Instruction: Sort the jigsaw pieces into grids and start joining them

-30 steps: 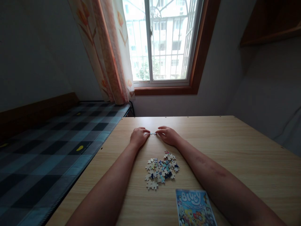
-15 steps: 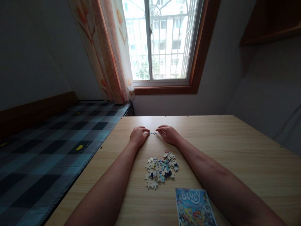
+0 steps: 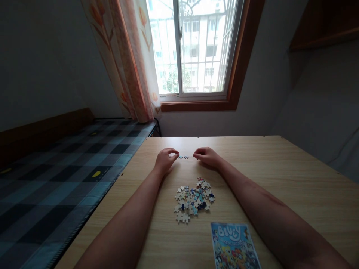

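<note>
The 2 hands rest near the far edge of the table (image 3: 280, 194), with a small row of puzzle pieces (image 3: 184, 157) lying flat between them. The left hand (image 3: 165, 160) is curved, thumb and forefinger bowed towards each other, their tips right at the row's left end; whether they meet or grip a piece, I cannot tell. The right hand (image 3: 208, 157) is mostly closed, fingers bent in towards the thumb, and sits just off the row's right end — a narrow strip of wood shows between. Whether it pinches anything is too small to tell.

The pile (image 3: 193, 200) of loose pieces lies nearer the body, between the forearms, some showing pale backs and others blue or coloured faces. A band of wood separates it from the row. Nearer still, to the right, is the Bluey card (image 3: 235, 244), its right edge close beside the right forearm and its bottom cut off by the view.

Wood stretches wide to the right of the right arm. On the left, the table's edge runs alongside the checked bed (image 3: 84, 160). Beyond the far edge are the wall, window (image 3: 203, 56) and curtain (image 3: 129, 63).
</note>
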Tool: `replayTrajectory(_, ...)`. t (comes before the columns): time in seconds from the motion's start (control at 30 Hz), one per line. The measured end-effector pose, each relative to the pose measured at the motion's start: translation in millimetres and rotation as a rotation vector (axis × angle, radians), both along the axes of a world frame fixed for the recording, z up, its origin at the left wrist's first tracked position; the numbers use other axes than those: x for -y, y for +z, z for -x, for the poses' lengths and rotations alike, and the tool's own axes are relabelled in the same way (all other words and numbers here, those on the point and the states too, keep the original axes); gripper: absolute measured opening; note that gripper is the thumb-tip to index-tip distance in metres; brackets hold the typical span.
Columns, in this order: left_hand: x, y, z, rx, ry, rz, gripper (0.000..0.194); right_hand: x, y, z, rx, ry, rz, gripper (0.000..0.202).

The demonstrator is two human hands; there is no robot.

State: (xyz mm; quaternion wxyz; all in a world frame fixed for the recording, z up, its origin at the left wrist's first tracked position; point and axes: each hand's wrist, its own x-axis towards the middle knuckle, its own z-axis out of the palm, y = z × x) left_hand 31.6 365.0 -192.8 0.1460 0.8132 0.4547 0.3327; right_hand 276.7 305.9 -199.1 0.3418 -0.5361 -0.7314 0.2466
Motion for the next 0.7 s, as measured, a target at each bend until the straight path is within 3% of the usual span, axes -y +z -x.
replayTrajectory(0.1, 4.0, 2.1, 1.0, 0.069, -0.016, 0.07, 0.031, 7.4, 17.0, -14.1, 0.054, 0.154, 0.207, 0.042)
replayTrajectory(0.13, 6.0, 3.6, 1.0, 0.07, -0.038, 0.096, 0.035, 9.7, 23.1, -17.0, 0.108, 0.252, 0.363, 0.042)
replayTrajectory(0.23, 12.4, 12.5, 1.3, 0.013, -0.171, 0.22, 0.043, 14.6, 37.6, -17.1, 0.268, 0.366, 0.531, 0.044)
replayTrajectory(0.43, 17.9, 37.7, 6.5, -0.251, -0.399, 0.685, 0.045, 17.7, 43.7, 1.3, 0.479, 0.337, 0.551, 0.052)
replayTrajectory(0.57, 17.2, 45.8, 9.5, -0.423, -0.497, 0.81, 0.042, 17.1, 41.6, 0.3, 0.453, 0.317, 0.526, 0.048)
replayTrajectory(0.7, 20.9, 53.2, 8.4, -0.564, -0.487, 0.873, 0.039, 14.8, 37.5, -7.7, 0.392, 0.315, 0.514, 0.045)
